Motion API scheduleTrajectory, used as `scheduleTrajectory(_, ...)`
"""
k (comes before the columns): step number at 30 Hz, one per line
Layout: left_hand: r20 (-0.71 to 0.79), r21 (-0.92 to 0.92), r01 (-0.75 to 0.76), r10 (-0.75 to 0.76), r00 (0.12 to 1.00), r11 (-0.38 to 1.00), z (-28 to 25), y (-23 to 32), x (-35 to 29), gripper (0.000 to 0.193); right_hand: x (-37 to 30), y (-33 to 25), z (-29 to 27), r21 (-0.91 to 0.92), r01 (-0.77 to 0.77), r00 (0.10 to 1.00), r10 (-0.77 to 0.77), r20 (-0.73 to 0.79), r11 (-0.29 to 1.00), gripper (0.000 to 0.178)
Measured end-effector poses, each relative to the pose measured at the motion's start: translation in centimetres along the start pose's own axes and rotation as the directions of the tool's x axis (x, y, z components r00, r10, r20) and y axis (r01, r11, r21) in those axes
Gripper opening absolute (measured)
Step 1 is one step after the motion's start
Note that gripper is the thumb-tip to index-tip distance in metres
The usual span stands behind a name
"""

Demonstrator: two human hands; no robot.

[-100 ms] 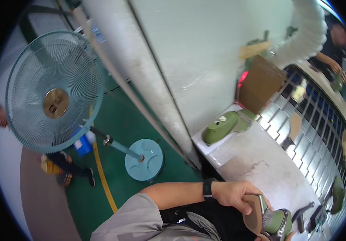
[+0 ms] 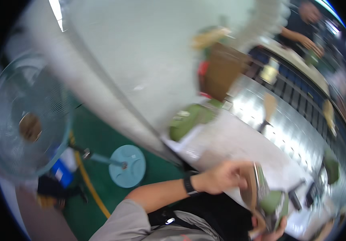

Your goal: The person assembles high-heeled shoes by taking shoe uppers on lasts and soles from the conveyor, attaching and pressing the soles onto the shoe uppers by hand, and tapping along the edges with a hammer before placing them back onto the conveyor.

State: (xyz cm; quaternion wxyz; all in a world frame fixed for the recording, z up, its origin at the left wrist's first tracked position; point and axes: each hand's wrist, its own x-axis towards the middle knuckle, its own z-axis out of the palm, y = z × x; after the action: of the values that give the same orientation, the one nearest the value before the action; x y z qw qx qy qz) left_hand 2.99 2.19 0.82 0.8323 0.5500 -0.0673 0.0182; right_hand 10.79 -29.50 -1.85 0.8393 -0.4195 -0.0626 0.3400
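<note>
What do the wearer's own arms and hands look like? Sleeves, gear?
Left hand: bare, no glove; black band, perhaps a watch, on the wrist; short grey sleeve above. Right hand: no glove visible; its sleeve can't be made out.

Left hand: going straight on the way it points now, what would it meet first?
Most likely the green shoe, directly ahead at the left hand's fingertips; motion blur leaves depth and exact contact unclear.

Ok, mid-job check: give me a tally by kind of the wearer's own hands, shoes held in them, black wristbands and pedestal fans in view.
Hands: 2 (left hand, right hand)
Held shoes: 1, green shoe
Black wristband: 1
Pedestal fan: 1
Total: 5
</note>
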Motion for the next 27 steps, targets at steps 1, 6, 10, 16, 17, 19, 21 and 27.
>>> scheduleTrajectory(1, -0.139, 0.345, -0.056, 0.11, 0.984, 0.937, -3.3, -0.3, 0.2, 0.062, 2.7, 2.9, 2.1, 0.046, 0.143, 0.988, -0.14, -0.057, 0.989, 0.071)
scheduleTrajectory(6, -0.021, 0.946, -0.084, 0.318, 0.948, 0.313, 2.4, -3.6, 0.9, 0.045, 11.0, -10.1, 0.4, -0.216, 0.384, 0.9, -0.417, -0.13, 0.898, 0.046)
scheduleTrajectory(10, -0.202, 0.881, 0.083, 0.211, 0.956, 0.465, 1.2, -2.1, 5.8, 0.052, 23.0, -14.3, -5.4, -0.811, 0.363, 0.591, -0.787, -0.18, 0.459, 0.039)
scheduleTrajectory(16, -0.294, 0.955, 0.269, 0.288, 0.911, 0.125, -3.4, -1.3, 18.3, 0.059, 24.6, -13.7, -7.5, -0.975, -0.046, 0.634, -0.748, -0.197, 0.217, 0.054)
scheduleTrajectory(17, -0.328, 0.944, 0.325, 0.214, 0.92, 0.049, -4.5, -1.5, 19.7, 0.056, 24.5, -13.0, -7.5, -0.98, -0.053, 0.64, -0.746, -0.182, 0.194, 0.055)
scheduleTrajectory(19, -0.379, 0.921, 0.387, 0.141, 0.915, -0.039, -6.5, -1.7, 21.1, 0.054, 22.8, -11.0, -5.3, -0.998, 0.056, 0.534, -0.844, 0.055, -0.03, 0.057)
scheduleTrajectory(21, -0.378, 0.923, 0.384, 0.166, 0.911, -0.008, -7.9, -2.2, 21.6, 0.037, 20.6, -9.0, -2.4, -0.942, 0.287, 0.491, -0.817, 0.303, -0.177, 0.062)
scheduleTrajectory(27, -0.002, 0.953, -0.13, 0.438, 0.899, 0.272, 2.0, -4.9, 22.6, 0.027, 20.8, -6.1, 0.9, -0.6, 0.293, 0.946, -0.316, 0.07, 0.745, 0.05)
